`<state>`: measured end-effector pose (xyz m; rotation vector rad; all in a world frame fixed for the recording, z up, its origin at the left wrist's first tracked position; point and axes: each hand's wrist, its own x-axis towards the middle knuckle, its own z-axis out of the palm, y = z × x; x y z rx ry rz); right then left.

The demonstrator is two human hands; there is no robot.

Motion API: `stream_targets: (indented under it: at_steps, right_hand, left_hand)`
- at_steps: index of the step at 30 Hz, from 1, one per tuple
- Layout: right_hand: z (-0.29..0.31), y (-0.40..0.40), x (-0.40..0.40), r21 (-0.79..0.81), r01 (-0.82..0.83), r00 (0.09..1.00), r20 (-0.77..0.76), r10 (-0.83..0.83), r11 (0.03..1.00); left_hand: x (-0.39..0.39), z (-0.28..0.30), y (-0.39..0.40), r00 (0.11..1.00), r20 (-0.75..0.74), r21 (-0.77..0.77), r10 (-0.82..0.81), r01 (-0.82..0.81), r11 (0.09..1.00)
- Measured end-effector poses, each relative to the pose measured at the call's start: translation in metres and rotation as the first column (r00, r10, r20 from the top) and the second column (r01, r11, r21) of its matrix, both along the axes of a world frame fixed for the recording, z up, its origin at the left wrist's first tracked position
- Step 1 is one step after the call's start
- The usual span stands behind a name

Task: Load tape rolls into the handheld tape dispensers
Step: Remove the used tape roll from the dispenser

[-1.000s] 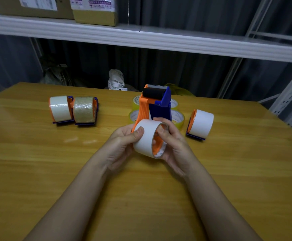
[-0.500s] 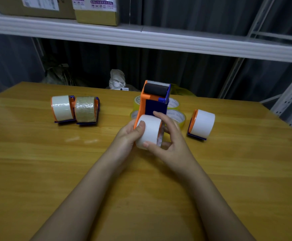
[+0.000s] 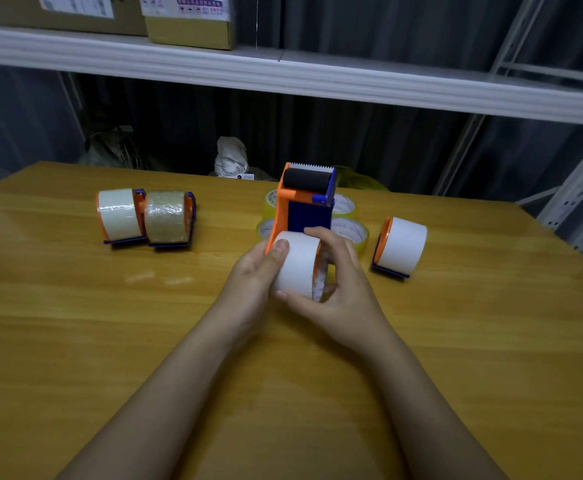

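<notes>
White tape roll [image 3: 297, 263] held above the middle of the wooden table [image 3: 75, 341], seated on the hub of the orange-and-blue dispenser [image 3: 305, 206], apparently to press it fully home. Left hand [image 3: 253, 275] wrapped around the dispenser's near side, thumb on the roll to steady it. Right hand [image 3: 338, 289] gripping the roll from the open side, fingers curled over its rim. Roller and blade pointing up and away, clear of fingers. Beyond, loose yellow rolls [image 3: 350, 230]; loaded dispensers parked left [image 3: 146, 216] and right [image 3: 401, 245], likely finished and set aside.

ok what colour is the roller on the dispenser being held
Black, on the orange and blue dispenser; the roller shows clearly in the head view.
</notes>
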<state>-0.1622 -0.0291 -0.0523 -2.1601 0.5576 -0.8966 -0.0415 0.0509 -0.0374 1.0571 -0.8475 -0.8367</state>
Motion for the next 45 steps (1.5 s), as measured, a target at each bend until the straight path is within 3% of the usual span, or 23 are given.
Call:
stream_targets:
  at_steps: [6,13,19,26,30,34,37,40,45]
  right_hand:
    - [-0.0016,0.001,0.0015,-0.009,0.022,0.996,0.085,-0.022,1.0]
    - [-0.0052,0.002,0.004,0.065,0.006,0.998,0.062,-0.01,0.998]
    - [-0.0068,0.0015,0.0004,-0.013,-0.051,0.998,-0.035,0.051,0.999]
    - [-0.0071,0.0015,0.0073,0.021,0.026,1.0,0.0,-0.026,0.999]
    - [-0.0066,-0.0004,0.0073,0.105,0.076,0.997,0.02,-0.078,0.992]
    - [-0.0085,-0.0014,0.0017,0.165,0.016,1.0,-0.005,-0.015,0.986]
    - [-0.0047,0.0002,-0.0019,0.09,-0.036,0.997,-0.063,0.042,0.995]
    - [-0.0035,0.0009,-0.0016,0.085,-0.022,1.0,-0.003,0.023,0.996]
    - [-0.0043,0.0004,-0.0008,0.156,-0.016,0.999,0.033,0.011,0.988]
  left_hand:
    - [0.0001,0.0037,0.0013,1.0,0.014,0.014,0.015,-0.015,1.0]
    - [-0.0035,0.0084,0.0009,0.994,0.082,0.045,0.076,-0.08,0.996]
    - [-0.0017,0.006,-0.0009,0.982,0.1,0.077,0.163,-0.17,0.982]
    - [-0.0046,0.0082,-0.0026,0.958,0.089,0.117,0.273,-0.282,0.952]
    - [-0.0054,0.006,-0.0034,0.963,0.122,0.093,0.242,-0.254,0.963]
    - [-0.0055,0.005,-0.0029,0.971,0.11,0.069,0.21,-0.218,0.973]
    - [-0.0055,0.0059,-0.0043,0.972,0.068,0.088,0.223,-0.229,0.969]
    - [-0.0006,0.0068,-0.0025,0.986,0.027,0.084,0.164,-0.166,0.982]
    - [0.0006,0.0069,0.0032,0.987,0.119,0.084,0.106,-0.117,0.99]
